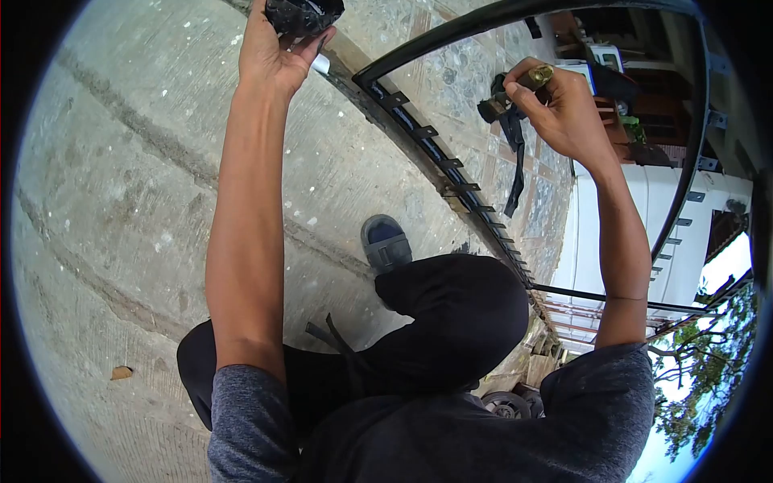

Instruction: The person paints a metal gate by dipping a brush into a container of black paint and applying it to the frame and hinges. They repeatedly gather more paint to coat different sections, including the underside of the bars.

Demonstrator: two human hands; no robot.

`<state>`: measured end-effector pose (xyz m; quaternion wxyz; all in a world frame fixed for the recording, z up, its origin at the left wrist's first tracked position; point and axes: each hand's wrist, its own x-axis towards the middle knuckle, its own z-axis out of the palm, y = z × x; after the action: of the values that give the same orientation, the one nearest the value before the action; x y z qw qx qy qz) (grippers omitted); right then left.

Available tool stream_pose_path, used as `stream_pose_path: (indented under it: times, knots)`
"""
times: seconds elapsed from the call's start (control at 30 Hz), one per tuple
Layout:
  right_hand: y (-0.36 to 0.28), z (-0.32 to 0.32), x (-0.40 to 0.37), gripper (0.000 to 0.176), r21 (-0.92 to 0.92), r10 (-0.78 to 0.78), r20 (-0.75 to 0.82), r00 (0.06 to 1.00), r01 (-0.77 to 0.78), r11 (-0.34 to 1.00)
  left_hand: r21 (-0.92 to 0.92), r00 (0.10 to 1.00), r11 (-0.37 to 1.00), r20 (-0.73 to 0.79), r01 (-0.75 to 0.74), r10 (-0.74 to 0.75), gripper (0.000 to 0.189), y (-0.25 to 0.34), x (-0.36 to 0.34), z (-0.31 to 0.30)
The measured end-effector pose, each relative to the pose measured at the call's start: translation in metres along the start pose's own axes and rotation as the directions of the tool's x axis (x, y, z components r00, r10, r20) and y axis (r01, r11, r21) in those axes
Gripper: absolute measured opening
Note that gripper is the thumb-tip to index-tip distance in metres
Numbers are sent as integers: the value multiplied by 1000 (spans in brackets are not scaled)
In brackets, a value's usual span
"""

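Observation:
Raised to the top edge of the view, my left hand (282, 56) holds a glossy black container (304, 14) from below, its upper part cut off by the frame. A small white object (321, 63) shows beside those fingers. My right hand (560, 109) is closed around a paintbrush (538, 76); its worn yellowish handle end sticks up past the thumb and its dark end points left. Between both hands stands a black metal frame (419, 129) with several short tabs along its bar. The right hand overlaps the space inside this frame.
Rough concrete (145, 201) with grooves lies at the left. A dark strip (515, 165) shows on the stone paving below the brush. My sandalled foot (386, 241) is close to the frame's lower bar. A white wall (612, 217) and a tree (708, 370) are at the right.

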<state>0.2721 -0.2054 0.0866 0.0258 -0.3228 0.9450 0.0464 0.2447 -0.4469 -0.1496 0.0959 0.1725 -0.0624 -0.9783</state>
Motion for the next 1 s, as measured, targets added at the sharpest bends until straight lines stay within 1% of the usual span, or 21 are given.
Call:
stream_pose_path:
  times: [0.03, 0.07, 0.1, 0.13, 0.17, 0.2, 0.23, 0.27, 0.3, 0.37, 0.43, 0.47, 0.53, 0.57, 0.63, 0.67, 0.77, 0.8, 0.9, 1.0]
  knots:
    - [9, 6, -15, 21, 34, 67, 22, 997, -68, 997, 22, 1000, 1000, 14, 13, -13, 47, -9, -1, 2]
    - [24, 9, -28, 18, 25, 158, 102, 982, -162, 987, 45, 999, 999, 28, 20, -22, 43, -17, 1, 3]
    - [42, 15, -39, 18, 109, 199, 73, 977, -206, 972, 73, 999, 997, 39, 25, -28, 40, -24, 3, 2]
    - [61, 23, -49, 18, 201, 243, 47, 969, -248, 948, 66, 994, 996, 84, 66, -72, 38, -30, 6, 1]
    - [82, 33, -59, 18, 297, 292, 23, 956, -285, 911, 48, 975, 992, 186, 116, -123, 42, -34, 11, -7]
    - [108, 44, -66, 19, 380, 304, -29, 952, -271, 884, 39, 942, 984, 285, 172, -176, 47, -36, 16, -15]
    - [118, 50, -70, 24, 429, 364, -75, 928, -299, 853, 36, 897, 972, 380, 230, -226, 51, -39, 21, -21]
    - [140, 61, -75, 23, 482, 405, -74, 911, -323, 815, 56, 856, 969, 458, 242, -241, 51, -43, 22, -22]
    - [164, 74, -77, 23, 533, 443, -71, 894, -342, 774, 46, 817, 953, 505, 299, -280, 49, -46, 22, -24]
    - [208, 104, -73, 23, 628, 418, -61, 906, -290, 722, 103, 833, 947, 454, 303, -316, 44, -57, 11, -18]
    - [239, 141, -62, 23, 696, 383, -79, 920, -225, 682, 125, 820, 928, 438, 351, -369, 46, -65, 7, -29]
    - [247, 157, -54, 22, 747, 419, -14, 908, -269, 608, 118, 814, 914, 422, 387, -399, 45, -71, 0, -35]
    - [255, 184, -34, 21, 824, 461, 125, 879, -351, 445, 107, 826, 886, 325, 451, -460, 51, -85, -16, -47]
    - [261, 198, -26, 21, 832, 429, 134, 893, -337, 441, 89, 835, 878, 276, 471, -476, 53, -94, -24, -52]
    - [274, 225, -12, 20, 837, 355, 156, 922, -314, 447, 111, 846, 876, 229, 469, -481, 55, -108, -34, -61]
    - [280, 237, -6, 20, 857, 330, 140, 933, -282, 431, 95, 863, 883, 187, 459, -469, 57, -115, -40, -64]
    - [292, 253, 8, 20, 870, 269, 172, 948, -274, 409, 64, 887, 896, 124, 440, -445, 60, -131, -52, -65]
    - [294, 255, 10, 20, 881, 239, 179, 954, -263, 393, 89, 889, 898, 125, 432, -440, 64, -136, -53, -62]
    - [305, 267, 12, 19, 886, 180, 189, 965, -247, 392, 110, 885, 895, 137, 432, -445, 65, -152, -50, -56]
    - [308, 271, 2, 19, 893, 102, 253, 962, -273, 358, 102, 866, 877, 143, 469, -479, 65, -166, -40, -51]
